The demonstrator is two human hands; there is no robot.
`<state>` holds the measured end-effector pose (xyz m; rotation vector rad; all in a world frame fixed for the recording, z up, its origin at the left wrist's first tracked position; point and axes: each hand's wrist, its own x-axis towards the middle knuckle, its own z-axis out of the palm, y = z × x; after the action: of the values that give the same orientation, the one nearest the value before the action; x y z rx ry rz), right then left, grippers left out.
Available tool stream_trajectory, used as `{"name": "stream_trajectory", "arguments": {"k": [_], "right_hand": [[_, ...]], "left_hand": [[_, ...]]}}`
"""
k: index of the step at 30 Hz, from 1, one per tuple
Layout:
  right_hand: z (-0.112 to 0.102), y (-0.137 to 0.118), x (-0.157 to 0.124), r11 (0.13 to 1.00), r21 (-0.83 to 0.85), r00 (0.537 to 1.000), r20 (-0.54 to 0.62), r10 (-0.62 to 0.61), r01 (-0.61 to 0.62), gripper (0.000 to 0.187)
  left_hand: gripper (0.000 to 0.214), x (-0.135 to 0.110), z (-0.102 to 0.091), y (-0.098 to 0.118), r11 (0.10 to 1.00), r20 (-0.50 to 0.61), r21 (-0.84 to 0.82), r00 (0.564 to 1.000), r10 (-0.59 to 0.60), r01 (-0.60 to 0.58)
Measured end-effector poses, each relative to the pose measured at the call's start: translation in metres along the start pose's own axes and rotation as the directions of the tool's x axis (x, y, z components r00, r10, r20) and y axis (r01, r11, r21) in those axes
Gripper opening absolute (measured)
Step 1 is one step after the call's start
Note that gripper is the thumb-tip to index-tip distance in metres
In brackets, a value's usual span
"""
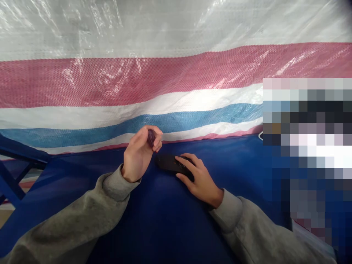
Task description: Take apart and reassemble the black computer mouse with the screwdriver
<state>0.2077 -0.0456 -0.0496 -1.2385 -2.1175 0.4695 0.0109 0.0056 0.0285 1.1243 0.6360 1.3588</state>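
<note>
A black, elongated, rounded device (167,163) lies on the smooth blue tabletop (165,216), the right hand (202,183) clasping its right end. Left of the device, the left hand (138,156) curls around a small dark object (151,138). Behind the device hangs a striped woven plastic sheet (123,82).

Smooth, faintly glossy blue tabletop (165,223), matt plastic-looking black device (166,162) on the tabletop, crinkled, shiny woven-plastic sheeting (165,77) behind the tabletop, soft matt cloth of grey sleeves (82,216) over the tabletop
</note>
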Motion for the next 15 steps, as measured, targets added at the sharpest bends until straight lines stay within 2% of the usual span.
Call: {"name": "stream_trajectory", "arguments": {"k": [11,15], "right_hand": [[-0.001,-0.001,0.0,1.0,0.005,1.0,-0.002,-0.003,0.003,0.042],[-0.001,0.0,0.0,1.0,0.005,1.0,-0.003,-0.001,0.002,0.043]], "left_hand": [[0.029,0.003,0.0,0.008,0.999,-0.036,-0.032,0.999,0.02,-0.021],[0.03,0.008,-0.004,0.016,1.0,-0.128,-0.023,0.992,0.015,-0.018]]}}
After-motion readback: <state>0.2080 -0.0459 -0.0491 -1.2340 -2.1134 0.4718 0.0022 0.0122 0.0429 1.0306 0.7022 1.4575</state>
